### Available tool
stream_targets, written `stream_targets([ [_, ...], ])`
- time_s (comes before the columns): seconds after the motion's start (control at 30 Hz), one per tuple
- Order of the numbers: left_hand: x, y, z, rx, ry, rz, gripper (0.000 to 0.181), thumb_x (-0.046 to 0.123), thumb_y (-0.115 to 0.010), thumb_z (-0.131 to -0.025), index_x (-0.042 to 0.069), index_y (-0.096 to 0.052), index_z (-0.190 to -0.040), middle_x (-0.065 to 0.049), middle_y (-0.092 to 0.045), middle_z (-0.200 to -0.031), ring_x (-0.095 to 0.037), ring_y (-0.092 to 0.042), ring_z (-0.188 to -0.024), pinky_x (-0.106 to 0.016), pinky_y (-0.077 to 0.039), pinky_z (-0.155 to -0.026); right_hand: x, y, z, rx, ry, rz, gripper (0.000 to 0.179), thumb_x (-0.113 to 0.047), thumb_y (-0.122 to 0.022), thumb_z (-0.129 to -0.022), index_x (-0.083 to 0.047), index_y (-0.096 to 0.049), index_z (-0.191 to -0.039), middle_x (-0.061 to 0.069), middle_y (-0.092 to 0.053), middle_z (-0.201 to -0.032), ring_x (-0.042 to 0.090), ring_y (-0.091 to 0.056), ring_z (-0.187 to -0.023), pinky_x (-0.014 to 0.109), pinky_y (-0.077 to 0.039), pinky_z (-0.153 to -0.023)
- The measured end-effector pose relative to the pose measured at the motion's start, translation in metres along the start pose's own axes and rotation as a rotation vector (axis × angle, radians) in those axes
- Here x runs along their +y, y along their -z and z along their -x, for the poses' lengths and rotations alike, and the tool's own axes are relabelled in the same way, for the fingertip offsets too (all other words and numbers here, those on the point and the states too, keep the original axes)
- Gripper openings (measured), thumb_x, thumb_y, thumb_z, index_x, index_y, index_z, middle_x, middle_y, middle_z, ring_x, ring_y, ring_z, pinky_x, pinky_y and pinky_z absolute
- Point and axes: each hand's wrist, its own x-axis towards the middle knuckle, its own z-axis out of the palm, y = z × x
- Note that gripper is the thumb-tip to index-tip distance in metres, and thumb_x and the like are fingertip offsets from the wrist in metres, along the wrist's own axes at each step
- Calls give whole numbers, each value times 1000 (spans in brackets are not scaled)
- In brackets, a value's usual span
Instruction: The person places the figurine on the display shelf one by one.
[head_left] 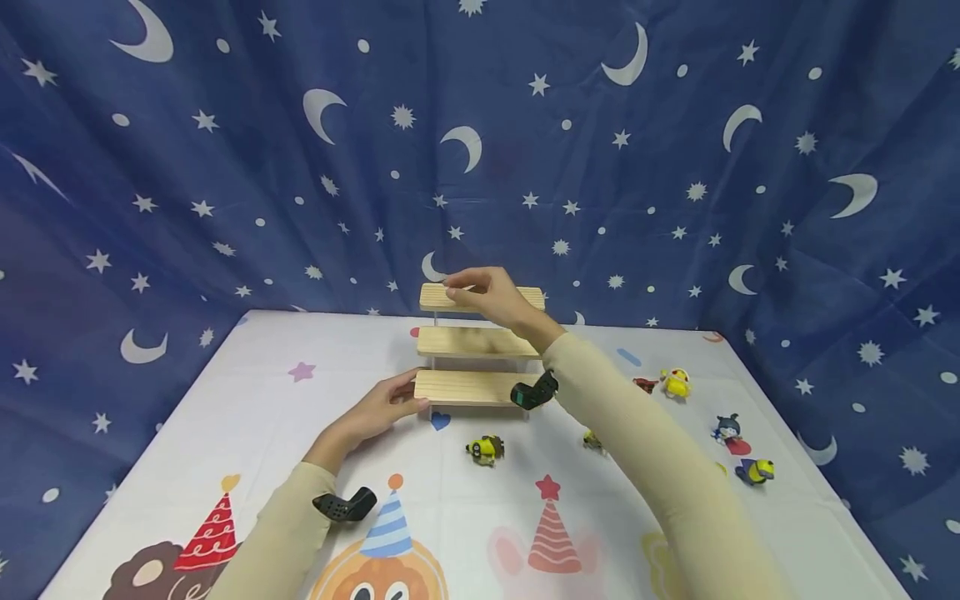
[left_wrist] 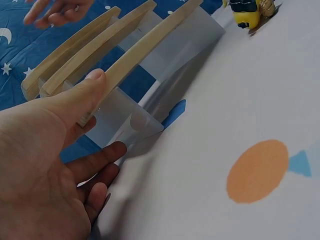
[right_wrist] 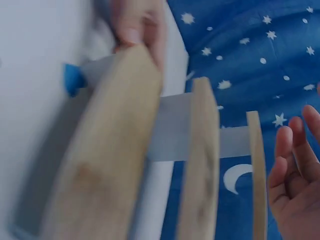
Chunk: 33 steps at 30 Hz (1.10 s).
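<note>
Grips the left end of the lowest board [head_left: 480, 387] with the left hand [head_left: 382, 408], with the thumb on top and a finger tucked under the wood. Holds nothing in the right hand [head_left: 498, 296], up high by the top board [head_left: 533, 297], with the fingers [right_wrist: 283, 142] loose and a bit bent. Seems to leave a small gap between that hand and the top board, but hard to say for sure from the blurry right wrist view.

In the middle of the white tabletop [head_left: 360, 350], toward the back, the wooden shelf [head_left: 461, 340], upright, with three boards going up like stairs on see-through sides [left_wrist: 122, 112]. Just in front of the shelf, a yellow and brown toy [head_left: 486, 450], lying down. By the right sleeve [head_left: 652, 450], a small toy [head_left: 592, 439], partly hidden. Farther right, a red toy [head_left: 645, 385], a yellow toy [head_left: 676, 383], a dark blue toy [head_left: 727, 429] and a yellow and blue toy [head_left: 754, 472]. Behind, a blue curtain [head_left: 525, 125] with white moons and stars.
</note>
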Motion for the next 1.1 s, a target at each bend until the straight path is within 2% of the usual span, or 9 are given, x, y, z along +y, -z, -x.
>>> stream_targets([
  [0.17,2,1,0,3,-14,-5,78,38,-65,-99,10,-26,-161,-21,-47,-155,-41,-42,-146,-58,-32,-121,13,5,37,-140,55,16,32,-14,-63,-99,2,-67,-128,19,-67,-132,29,-69,-112,40,-56,-99],
  [0.33,4,2,-2,-5,-14,-27,78,38,-65,-99,11,-26,-161,-21,-48,-154,-40,-43,-145,-58,-33,-121,25,7,68,-265,49,0,31,-7,-64,-98,6,-66,-126,24,-67,-129,33,-67,-120,40,-54,-105],
  [0.53,8,2,-3,1,-39,-22,77,37,-65,-99,10,-27,-161,-21,-48,-154,-40,-43,-145,-57,-33,-120,35,1,97,-434,60,-32,31,-3,-64,-97,9,-65,-126,29,-65,-129,43,-65,-115,30,-57,-96],
  [0.7,6,-1,0,-5,-15,-31,79,38,-65,-99,10,-26,-161,-21,-47,-155,-40,-43,-145,-56,-34,-120,51,-13,123,-572,39,-11,32,2,-62,-96,10,-63,-128,32,-65,-126,48,-64,-114,24,-57,-90],
  [0.8,2,-3,2,13,-10,-29,79,36,-66,-99,8,-26,-161,-21,-47,-155,-40,-43,-145,-56,-34,-120,61,-23,133,-575,44,16,31,4,-62,-96,9,-64,-126,29,-68,-122,43,-67,-114,26,-57,-90],
  [0.97,0,-5,6,11,11,-18,79,35,-66,-98,8,-26,-161,-21,-45,-156,-41,-41,-146,-57,-33,-121,74,-36,142,-545,36,112,26,1,-62,-97,4,-69,-122,18,-72,-120,24,-71,-109,22,-56,-91],
  [1.1,2,-4,4,7,-4,-24,79,35,-65,-99,8,-25,-161,-21,-46,-155,-41,-41,-146,-57,-33,-120,78,-43,140,-524,28,183,24,-1,-67,-95,1,-72,-119,11,-75,-110,7,-64,-90,16,-52,-79],
])
